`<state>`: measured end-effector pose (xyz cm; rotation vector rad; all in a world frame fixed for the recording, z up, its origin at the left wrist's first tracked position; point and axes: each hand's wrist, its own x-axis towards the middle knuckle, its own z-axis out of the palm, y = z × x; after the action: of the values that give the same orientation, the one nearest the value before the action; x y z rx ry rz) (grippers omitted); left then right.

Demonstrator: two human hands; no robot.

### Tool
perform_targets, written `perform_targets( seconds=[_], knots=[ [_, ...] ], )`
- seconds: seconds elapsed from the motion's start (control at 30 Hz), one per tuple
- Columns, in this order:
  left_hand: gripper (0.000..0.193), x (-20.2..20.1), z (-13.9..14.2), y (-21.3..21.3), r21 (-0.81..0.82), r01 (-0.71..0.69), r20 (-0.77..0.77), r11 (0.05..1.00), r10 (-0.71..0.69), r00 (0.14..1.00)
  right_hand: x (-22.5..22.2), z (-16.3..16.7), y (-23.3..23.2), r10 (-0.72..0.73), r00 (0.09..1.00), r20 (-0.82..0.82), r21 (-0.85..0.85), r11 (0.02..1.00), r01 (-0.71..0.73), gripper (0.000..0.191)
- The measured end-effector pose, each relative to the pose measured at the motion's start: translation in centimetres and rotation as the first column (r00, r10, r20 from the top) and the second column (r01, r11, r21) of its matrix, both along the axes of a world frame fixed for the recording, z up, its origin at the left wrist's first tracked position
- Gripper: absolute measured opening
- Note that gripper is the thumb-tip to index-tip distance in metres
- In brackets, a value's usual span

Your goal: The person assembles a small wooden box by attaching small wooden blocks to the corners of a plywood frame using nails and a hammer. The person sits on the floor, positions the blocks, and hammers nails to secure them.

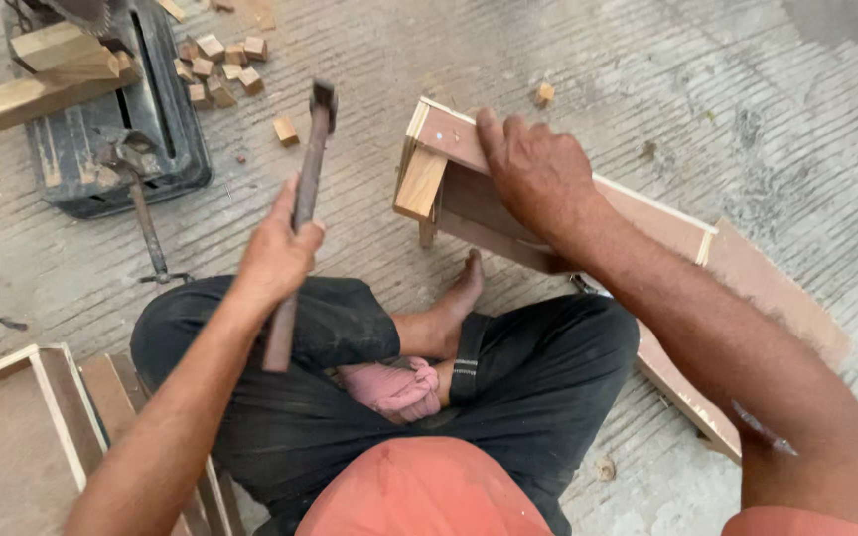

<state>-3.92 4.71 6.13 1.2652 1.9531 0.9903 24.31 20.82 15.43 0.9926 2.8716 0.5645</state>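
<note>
I sit cross-legged on a concrete floor. My left hand (pixel 275 248) is closed round the handle of a hammer (pixel 312 149), whose metal head is raised and points away from me. My right hand (pixel 538 174) presses flat on the top edge of a wooden box frame (pixel 444 129), which stands tilted on the floor in front of my knees. A short pale wood block (pixel 419 184) sits at the frame's near left corner. The frame's plywood panel (pixel 767 283) runs back to the right under my forearm.
A dark power saw base (pixel 101 149) with pale wood offcuts (pixel 42 69) on it stands at far left. Several small wood cubes (pixel 220 65) lie scattered beside it. More plywood frames (pixel 12 437) lie at lower left. A pink cloth (pixel 394 385) rests in my lap.
</note>
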Motion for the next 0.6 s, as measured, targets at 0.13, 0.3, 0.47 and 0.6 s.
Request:
perform_targets(
  seconds=[0.13,0.3,0.47,0.6],
  knots=[
    [0.072,-0.4,-9.2,3.9,-0.397,-0.005,-0.177,0.918,-0.071,0.982,0.7,0.5,-0.1,0.006,0.997,-0.081,0.045,0.999,-0.003,0.058],
    [0.074,1.9,-10.6,5.9,-0.306,0.088,-0.425,0.948,-0.219,0.878,1.9,0.5,-0.1,-0.010,0.997,-0.076,0.047,0.999,0.014,0.058],
    [0.113,6.8,-7.4,9.8,0.164,0.268,-0.231,0.949,-0.227,0.946,2.6,0.1,-0.6,-0.052,0.993,-0.102,-0.015,0.999,0.051,0.058],
    [0.105,8.6,-7.3,12.1,0.352,0.231,-0.183,0.907,-0.176,0.967,3.4,0.0,-1.3,-0.170,0.968,-0.185,-0.129,0.981,0.148,0.055]
  ],
)
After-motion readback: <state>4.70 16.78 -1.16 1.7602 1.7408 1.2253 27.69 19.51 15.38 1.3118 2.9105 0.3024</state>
